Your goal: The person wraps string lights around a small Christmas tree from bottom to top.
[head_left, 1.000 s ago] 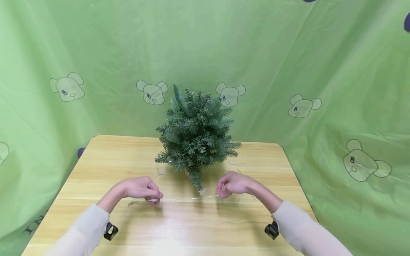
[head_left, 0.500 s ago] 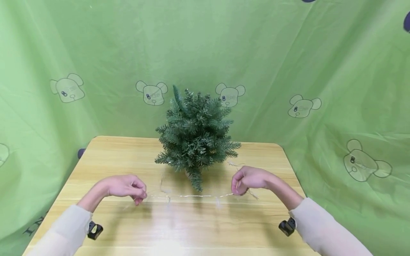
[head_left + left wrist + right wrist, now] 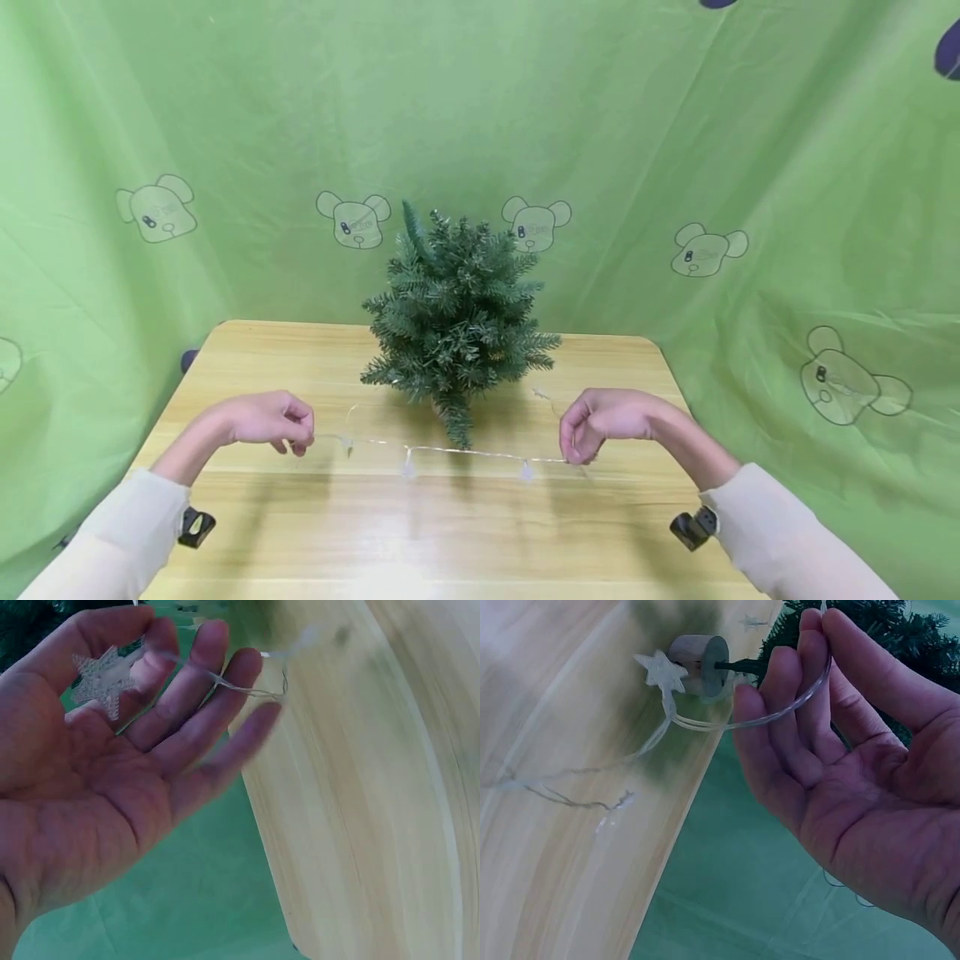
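A string of clear star lights (image 3: 465,451) stretches between both hands, in front of a small artificial Christmas tree (image 3: 457,308). My left hand (image 3: 264,419) pinches its left part between thumb and forefinger. In the left wrist view a clear star (image 3: 107,681) hangs inside that hand, and the wire runs along the other fingers. My right hand (image 3: 611,417) pinches the other end with thumb and fingertip. In the right wrist view the wire loops down from the fingertips to a star (image 3: 660,671) and trails on. Two stars dangle from the span between the hands.
The tree stands on a round wooden base (image 3: 697,664) on the wood-grain table (image 3: 420,533). More of the light string (image 3: 542,392) lies on the table right of the tree. A green curtain (image 3: 450,100) with bear-like faces hangs behind and beside the table.
My hands have moved apart, the left one leftward and the right one rightward. The string between them is longer, with two stars now hanging from it. The tree stays put.
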### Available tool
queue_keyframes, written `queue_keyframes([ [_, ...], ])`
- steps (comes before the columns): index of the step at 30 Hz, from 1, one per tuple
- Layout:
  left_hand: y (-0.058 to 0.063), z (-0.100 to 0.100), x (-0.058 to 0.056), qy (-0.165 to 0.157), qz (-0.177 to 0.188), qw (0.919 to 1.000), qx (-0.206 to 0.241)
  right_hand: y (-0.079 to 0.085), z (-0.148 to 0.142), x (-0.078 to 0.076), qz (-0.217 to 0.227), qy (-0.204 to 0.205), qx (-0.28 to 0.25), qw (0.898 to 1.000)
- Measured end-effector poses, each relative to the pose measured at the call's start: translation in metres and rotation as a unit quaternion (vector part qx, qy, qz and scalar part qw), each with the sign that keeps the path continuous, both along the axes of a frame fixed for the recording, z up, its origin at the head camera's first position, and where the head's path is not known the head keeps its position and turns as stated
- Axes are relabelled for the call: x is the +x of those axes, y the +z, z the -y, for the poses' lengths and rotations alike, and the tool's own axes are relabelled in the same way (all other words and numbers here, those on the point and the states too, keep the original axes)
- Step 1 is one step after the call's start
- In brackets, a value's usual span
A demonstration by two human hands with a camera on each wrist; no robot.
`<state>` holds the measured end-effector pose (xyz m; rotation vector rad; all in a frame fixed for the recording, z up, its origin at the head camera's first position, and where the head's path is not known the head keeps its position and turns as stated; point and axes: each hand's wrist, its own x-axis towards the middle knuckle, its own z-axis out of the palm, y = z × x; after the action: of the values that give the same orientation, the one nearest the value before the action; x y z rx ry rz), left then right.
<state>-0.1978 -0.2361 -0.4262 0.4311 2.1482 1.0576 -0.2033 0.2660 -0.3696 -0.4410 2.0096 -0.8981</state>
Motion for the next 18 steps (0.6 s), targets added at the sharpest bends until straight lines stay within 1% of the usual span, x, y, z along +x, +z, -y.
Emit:
queue_keyframes([
  [3, 0.003, 0.003, -0.004, 0.035, -0.01, 0.9988, 0.033, 0.004, 0.002, 0.0, -0.003, 0.005, 0.002, 1.0],
  [5, 0.009, 0.006, -0.006, 0.056, -0.029, 0.997, 0.045, 0.006, 0.003, -0.001, -0.003, 0.004, 0.001, 1.0],
  [6, 0.012, 0.007, -0.007, 0.064, -0.041, 0.9961, 0.045, 0.007, 0.004, -0.001, -0.003, 0.004, -0.001, 1.0],
  [10, 0.028, 0.008, -0.01, 0.084, -0.101, 0.9914, 0.008, 0.01, 0.004, -0.002, 0.003, 0.003, -0.011, 1.0],
  [14, 0.05, 0.005, -0.012, 0.095, -0.155, 0.9828, -0.034, 0.013, 0.005, -0.002, 0.005, 0.01, -0.01, 1.0],
  [16, 0.063, 0.003, -0.013, 0.103, -0.176, 0.978, -0.044, 0.014, 0.005, -0.003, 0.005, 0.012, -0.008, 1.0],
  [18, 0.076, 0.0, -0.014, 0.114, -0.188, 0.9747, -0.041, 0.015, 0.006, -0.003, 0.004, 0.014, -0.004, 1.0],
])
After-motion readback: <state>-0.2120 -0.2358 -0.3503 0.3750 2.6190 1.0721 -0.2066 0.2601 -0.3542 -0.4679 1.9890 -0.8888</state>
